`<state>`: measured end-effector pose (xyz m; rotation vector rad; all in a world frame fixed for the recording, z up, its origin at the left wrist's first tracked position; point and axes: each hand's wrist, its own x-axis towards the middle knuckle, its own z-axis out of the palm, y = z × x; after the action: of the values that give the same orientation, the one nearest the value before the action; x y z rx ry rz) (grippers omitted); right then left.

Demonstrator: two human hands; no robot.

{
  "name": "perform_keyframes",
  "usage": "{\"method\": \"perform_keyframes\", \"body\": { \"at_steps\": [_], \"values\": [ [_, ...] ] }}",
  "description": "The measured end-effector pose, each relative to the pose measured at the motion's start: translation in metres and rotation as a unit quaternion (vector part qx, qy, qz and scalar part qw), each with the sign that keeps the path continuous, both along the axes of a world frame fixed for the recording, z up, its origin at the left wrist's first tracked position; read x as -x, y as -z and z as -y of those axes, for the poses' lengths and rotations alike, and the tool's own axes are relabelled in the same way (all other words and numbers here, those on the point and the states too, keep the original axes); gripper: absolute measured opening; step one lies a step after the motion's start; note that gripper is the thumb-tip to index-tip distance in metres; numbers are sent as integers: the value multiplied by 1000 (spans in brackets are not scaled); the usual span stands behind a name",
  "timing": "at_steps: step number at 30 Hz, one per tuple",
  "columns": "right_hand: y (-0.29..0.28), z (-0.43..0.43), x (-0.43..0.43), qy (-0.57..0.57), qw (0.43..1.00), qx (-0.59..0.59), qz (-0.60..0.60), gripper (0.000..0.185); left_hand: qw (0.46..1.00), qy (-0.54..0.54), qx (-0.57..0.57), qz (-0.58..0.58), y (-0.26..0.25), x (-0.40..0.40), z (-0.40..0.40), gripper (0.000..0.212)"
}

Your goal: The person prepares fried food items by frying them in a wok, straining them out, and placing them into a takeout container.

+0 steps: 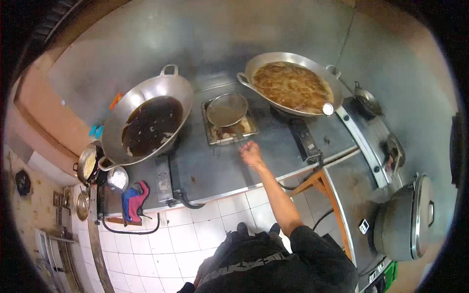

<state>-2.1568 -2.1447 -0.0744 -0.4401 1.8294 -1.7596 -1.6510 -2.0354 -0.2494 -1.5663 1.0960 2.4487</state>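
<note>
My right hand (251, 154) is closed around the handle of a round mesh strainer (227, 110). The strainer's bowl is over a square metal tray (211, 136) with pale residue in it; whether they touch I cannot tell. To the right of the strainer is a large metal wok (289, 57) full of bubbling liquid (291, 86) with a brown, frothy surface. A round white dial (328, 109) sits at its near rim. At left, another big wok (144, 93) contains dark liquid (154, 124) with small floating bits. My left hand is out of view.
A perforated ladle (118, 178) and a blue and pink cloth (135, 201) lie at the counter's left end, near a smaller pan (88, 166). Burner arms (304, 139) and black hoses jut past the front edge. At right stands a large lidded pot (395, 219) beside a small digital device (364, 226).
</note>
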Motion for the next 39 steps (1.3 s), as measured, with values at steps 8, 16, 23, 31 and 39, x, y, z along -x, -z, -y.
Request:
{"method": "perform_keyframes", "body": {
  "at_steps": [8, 16, 23, 31, 39],
  "values": [
    [-92, -7, 16, -3, 905, -21, -424, 12, 1000, 16, -2, 14, 10, 16, 6, 41],
    [-199, 25, 17, 116, 916, -83, -374, 16, 987, 144, 10, 68, 26, 68, 72, 41],
    [-242, -109, 78, 129, 950, -27, -283, 24, 964, 234, -2, 127, 44, 87, 82, 41],
    [-302, -210, 187, 107, 840, -262, -463, 19, 982, 188, -6, 12, 78, 95, 113, 41],
    [-340, -220, 270, 69, 575, -486, -655, 21, 998, 58, 33, 15, 58, 228, -22, 41]
  ]
}}
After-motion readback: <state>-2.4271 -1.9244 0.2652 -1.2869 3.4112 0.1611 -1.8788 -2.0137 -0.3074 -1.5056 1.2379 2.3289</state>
